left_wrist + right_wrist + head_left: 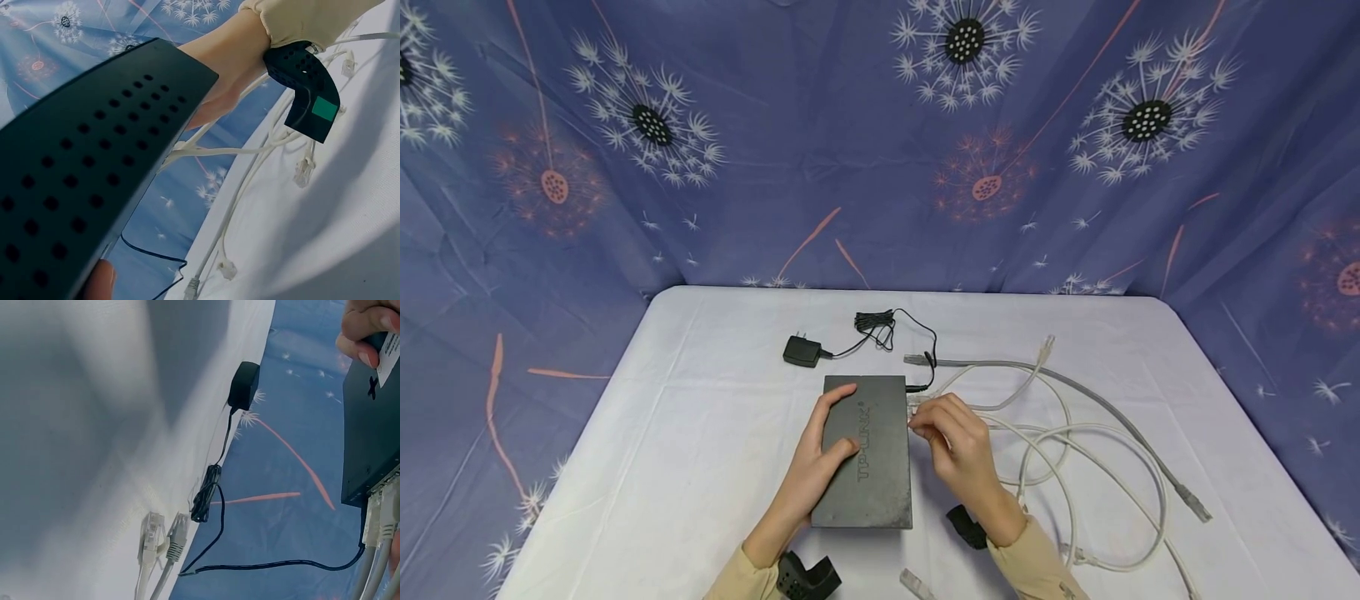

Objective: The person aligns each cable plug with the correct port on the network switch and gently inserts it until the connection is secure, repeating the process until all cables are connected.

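Note:
A dark grey TP-LINK network switch [883,500] is tilted up in my left hand [812,467], which grips it from the left side with thumb and finger over its top. Its vented side [94,156] fills much of the left wrist view. At the port side, my right hand [958,442] has curled fingers pinching a pale network cable's plug. The pinched end is mostly hidden by the fingers. Several network cable plugs [387,506] sit side by side in the ports in the right wrist view. A thin black power lead [917,388] enters the same side.
A black power adapter [802,351] and its bundled cord [874,321] lie behind the switch. Loops of white network cable [1161,500] and a grey cable [1105,400] spread over the right side. Another loose plug [916,583] lies at the front of the white table [715,400].

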The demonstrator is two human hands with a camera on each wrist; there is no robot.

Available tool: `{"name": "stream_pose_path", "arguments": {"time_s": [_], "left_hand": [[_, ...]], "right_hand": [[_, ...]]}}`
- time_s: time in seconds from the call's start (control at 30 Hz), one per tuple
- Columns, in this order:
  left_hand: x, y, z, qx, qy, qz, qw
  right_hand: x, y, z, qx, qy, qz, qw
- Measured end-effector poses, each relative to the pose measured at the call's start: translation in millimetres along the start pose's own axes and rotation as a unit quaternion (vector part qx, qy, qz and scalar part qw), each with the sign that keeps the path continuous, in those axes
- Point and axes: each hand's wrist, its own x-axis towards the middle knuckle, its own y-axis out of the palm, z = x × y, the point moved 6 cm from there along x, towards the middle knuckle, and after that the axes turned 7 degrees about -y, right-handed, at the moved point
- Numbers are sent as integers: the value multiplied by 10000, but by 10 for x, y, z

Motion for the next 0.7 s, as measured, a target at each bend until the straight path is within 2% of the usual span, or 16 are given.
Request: {"name": "stream_pose_path", "arguments": {"time_s": [0.37, 0.7], "left_hand": [[-11, 5, -17, 56, -24, 54, 10000], [3, 0, -23, -10, -44, -143, 9999]], "right_hand": [[3, 7, 17, 93, 42, -153, 9998], [5, 15, -3, -24, -29, 42, 10000]]}}
